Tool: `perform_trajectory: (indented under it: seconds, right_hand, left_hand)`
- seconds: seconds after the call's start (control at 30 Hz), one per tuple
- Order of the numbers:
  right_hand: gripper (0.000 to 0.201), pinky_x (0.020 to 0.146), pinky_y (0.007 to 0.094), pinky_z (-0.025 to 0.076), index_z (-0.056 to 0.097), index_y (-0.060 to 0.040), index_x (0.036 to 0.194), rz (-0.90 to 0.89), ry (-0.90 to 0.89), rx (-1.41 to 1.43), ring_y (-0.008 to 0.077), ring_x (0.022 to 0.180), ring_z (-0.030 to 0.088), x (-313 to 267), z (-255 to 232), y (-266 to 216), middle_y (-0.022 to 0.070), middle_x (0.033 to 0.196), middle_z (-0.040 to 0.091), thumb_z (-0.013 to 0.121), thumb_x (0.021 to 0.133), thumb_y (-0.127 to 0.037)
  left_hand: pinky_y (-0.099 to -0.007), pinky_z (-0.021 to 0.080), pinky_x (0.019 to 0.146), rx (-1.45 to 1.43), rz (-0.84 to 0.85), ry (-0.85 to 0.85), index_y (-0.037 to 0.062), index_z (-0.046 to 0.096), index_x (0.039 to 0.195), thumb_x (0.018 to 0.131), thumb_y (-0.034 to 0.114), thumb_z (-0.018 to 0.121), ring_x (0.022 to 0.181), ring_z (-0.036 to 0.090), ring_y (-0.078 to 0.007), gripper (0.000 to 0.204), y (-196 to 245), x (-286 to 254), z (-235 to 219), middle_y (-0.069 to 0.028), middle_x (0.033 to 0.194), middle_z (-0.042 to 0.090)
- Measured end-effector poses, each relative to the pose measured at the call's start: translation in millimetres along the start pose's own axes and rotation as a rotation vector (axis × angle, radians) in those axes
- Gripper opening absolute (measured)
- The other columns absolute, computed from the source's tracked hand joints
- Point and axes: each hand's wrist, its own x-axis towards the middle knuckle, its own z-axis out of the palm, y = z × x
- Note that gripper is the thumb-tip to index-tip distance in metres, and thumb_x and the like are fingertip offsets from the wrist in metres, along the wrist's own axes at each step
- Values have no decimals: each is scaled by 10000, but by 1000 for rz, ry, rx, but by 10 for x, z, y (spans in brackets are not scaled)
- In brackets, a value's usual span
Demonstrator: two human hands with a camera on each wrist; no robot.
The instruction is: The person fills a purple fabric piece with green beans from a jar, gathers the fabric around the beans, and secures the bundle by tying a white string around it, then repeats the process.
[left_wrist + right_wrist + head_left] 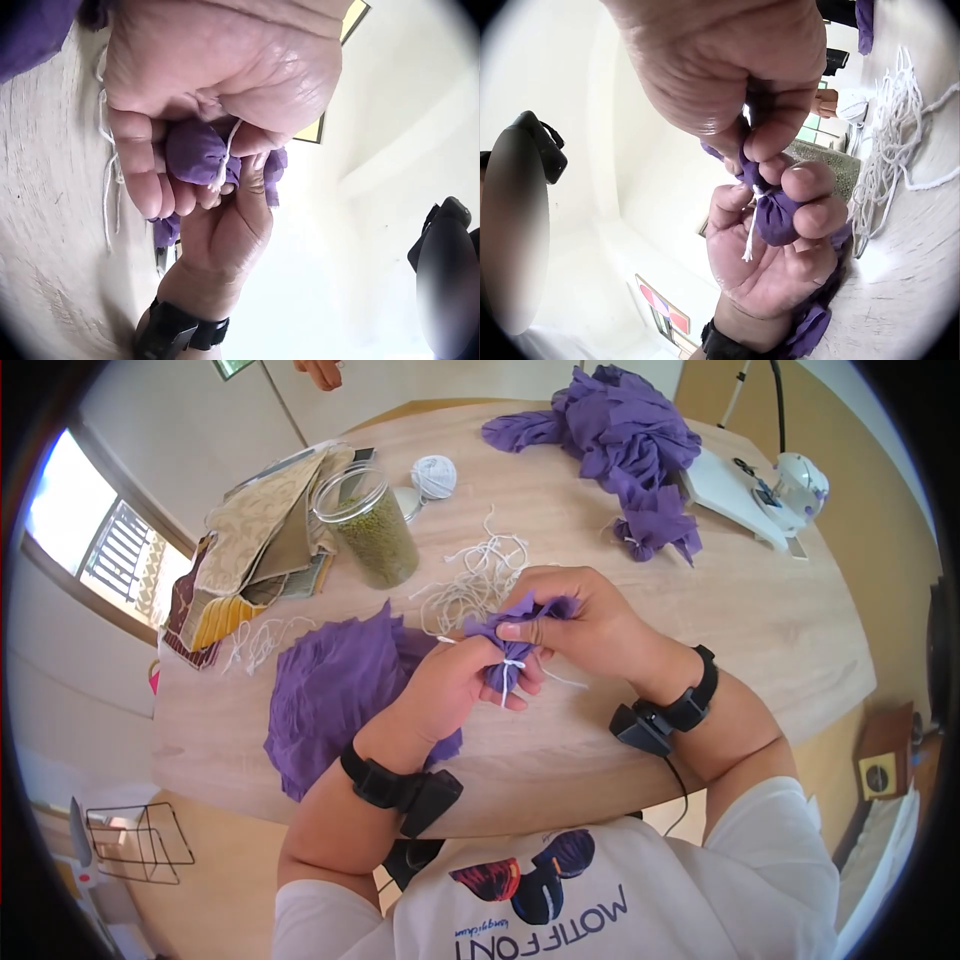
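Observation:
Both hands work on a small round pouch of purple cloth [494, 678], its neck tied with white string [508, 664]. My left hand [448, 685] holds the pouch, its fingers curled round the ball in the right wrist view. With thumb and fingers, my right hand [602, 622] pinches the gathered cloth above the tie. A short string end hangs from the knot beside the round pouch body [778, 222]. Left of the hands lies a stack of purple cloth pieces [335, 690], partly behind my left forearm. Loose white strings [468, 588] lie tangled just beyond the hands.
A glass jar of small green beans [378, 540] stands beyond the strings, near a ball of white string [433, 477]. Fabric samples [250, 550] lie at the left. Heaped purple cloth [635, 435] and a white appliance [800, 488] are far right. Another person's hand [320, 372] shows at the top.

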Motion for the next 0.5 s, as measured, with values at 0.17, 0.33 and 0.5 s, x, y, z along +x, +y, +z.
perform_trajectory:
  seconds: [0.17, 0.33, 0.5]
  right_hand:
    - [61, 536, 235, 502, 673, 33, 947, -128, 40, -191, 101, 625, 609, 4, 16, 72, 57, 839, 625, 665, 899, -2]
    - [81, 537, 216, 470, 685, 6, 967, -5, 21, -40, 81, 646, 565, -27, 60, 33, 35, 870, 594, 682, 898, -36]
    - [131, 584, 227, 486, 627, 1, 918, -51, 309, -35, 77, 629, 569, 65, -39, 3, 37, 811, 584, 656, 931, -126]
  left_hand:
    - [-314, 563, 631, 83, -67, 50, 19, 628, 949, 902, 280, 512, 790, 669, -215, 290, 28, -7, 16, -100, 876, 645]
    - [-304, 557, 653, 98, -72, -62, 18, 652, 868, 862, 222, 511, 797, 667, -211, 249, 37, 39, -59, -105, 896, 645]
    - [-346, 571, 768, -178, 147, 67, -28, 626, 1074, 935, 169, 476, 887, 671, -244, 284, -37, 17, -36, -153, 1039, 652]
